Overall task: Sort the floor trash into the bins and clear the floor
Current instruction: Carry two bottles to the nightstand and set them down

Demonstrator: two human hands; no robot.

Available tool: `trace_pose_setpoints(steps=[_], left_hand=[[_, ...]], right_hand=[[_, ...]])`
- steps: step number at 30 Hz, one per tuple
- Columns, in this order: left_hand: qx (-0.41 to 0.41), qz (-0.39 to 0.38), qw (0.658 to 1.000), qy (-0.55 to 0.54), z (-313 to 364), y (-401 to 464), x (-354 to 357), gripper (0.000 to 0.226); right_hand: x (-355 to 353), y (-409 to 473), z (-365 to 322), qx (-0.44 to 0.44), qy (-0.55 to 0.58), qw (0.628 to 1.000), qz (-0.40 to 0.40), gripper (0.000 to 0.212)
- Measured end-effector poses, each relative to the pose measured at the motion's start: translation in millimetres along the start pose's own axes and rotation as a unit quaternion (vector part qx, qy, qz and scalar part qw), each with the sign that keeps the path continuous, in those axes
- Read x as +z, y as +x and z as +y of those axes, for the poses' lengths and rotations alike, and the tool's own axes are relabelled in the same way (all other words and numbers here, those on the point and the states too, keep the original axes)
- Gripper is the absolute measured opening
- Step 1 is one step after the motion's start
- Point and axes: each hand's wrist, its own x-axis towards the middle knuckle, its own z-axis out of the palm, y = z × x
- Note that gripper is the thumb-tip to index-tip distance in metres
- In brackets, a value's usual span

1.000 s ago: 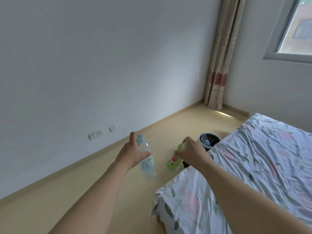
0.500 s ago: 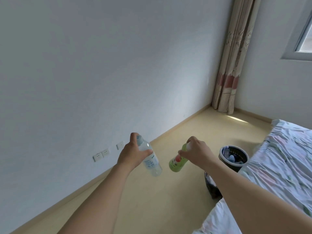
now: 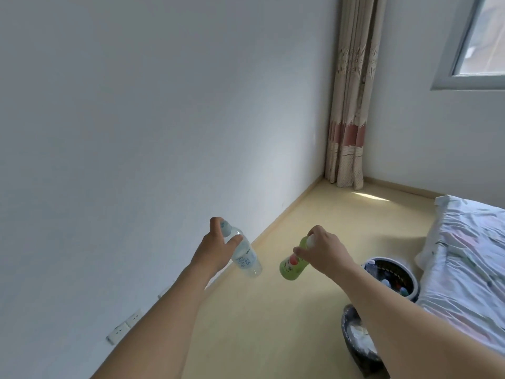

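Two hands (image 3: 216,248) (image 3: 322,248) grip bottles (image 3: 246,258) (image 3: 292,265), labels seemingly unreadable.

A patterned curtain (image 3: 351,110) hangs in the corner beside a window (image 3: 481,42), with a floral-sheeted bed (image 3: 470,258) at right.
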Motion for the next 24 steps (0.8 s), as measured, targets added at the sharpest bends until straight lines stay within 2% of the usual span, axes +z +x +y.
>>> trace_pose_setpoints(steps=[11, 17, 20, 24], left_hand=[[0.076, -0.13, 0.989, 0.0, 20, 250, 93, 0.03], [0.121, -0.178, 0.977, -0.008, 73, 382, 139, 0.035], [0.15, -0.227, 0.962, -0.018, 116, 413, 186, 0.04], [0.204, -0.327, 0.922, -0.016, 171, 420, 265, 0.039]], right_hand=[[7, 189, 30, 0.135, 0.002, 0.988, 0.08, 0.044], [-34, 269, 35, 0.194, -0.003, 0.969, 0.152, 0.044], [-56, 285, 57, 0.241, 0.012, 0.952, 0.19, 0.047], [-86, 290, 114, 0.309, 0.04, 0.919, 0.241, 0.041]])
